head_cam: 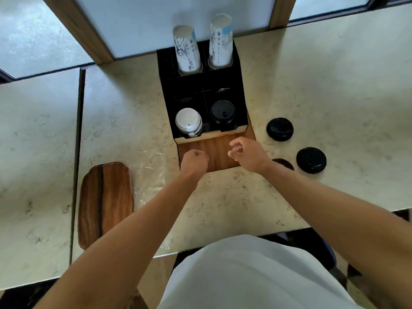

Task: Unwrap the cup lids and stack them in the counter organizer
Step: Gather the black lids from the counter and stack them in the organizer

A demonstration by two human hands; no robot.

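A black counter organizer (239, 90) with a wooden front panel stands in the middle of the counter. Its front left slot holds a stack of white lids (188, 123), its front right slot a stack of black lids (223, 112). Loose black lids lie on the counter to the right: one (280, 129) near the organizer, another (311, 160) further right, and a third (284, 163) partly hidden behind my right wrist. My left hand (194, 162) is a closed fist over the wooden panel. My right hand (248, 153) hovers beside it with curled, parted fingers, holding nothing.
Two tall stacks of paper cups (186, 51) (221, 42) stand in the organizer's back slots. A wooden tray (106, 201) lies at the left, with crumpled clear plastic wrap (149, 175) next to it. The counter's front edge (223, 244) runs close to my body.
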